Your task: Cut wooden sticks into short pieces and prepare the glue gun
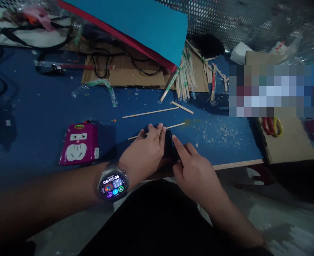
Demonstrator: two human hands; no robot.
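My left hand point(148, 142), with a smartwatch point(113, 183) on its wrist, presses a thin wooden stick point(176, 126) down on the blue table. Both ends of that stick stick out past my fingers. In my right hand point(194, 167) is a slim black tool point(169, 137), with my index finger laid along it. Its tip is close to the stick, just right of my left fingers; its kind I cannot make out. Farther back lie a second thin stick point(150, 112) and a short flat wooden stick point(182, 107), their ends close together.
A purple power socket block point(79, 144) stands at left. Behind are cardboard point(137, 73), wrapped wooden sticks point(183, 81), and a blue sheet point(135, 28) overhanging them. Pale shavings point(225, 135) lie at right, near rubber bands point(271, 127) on cardboard. The table's front edge point(237, 164) is close.
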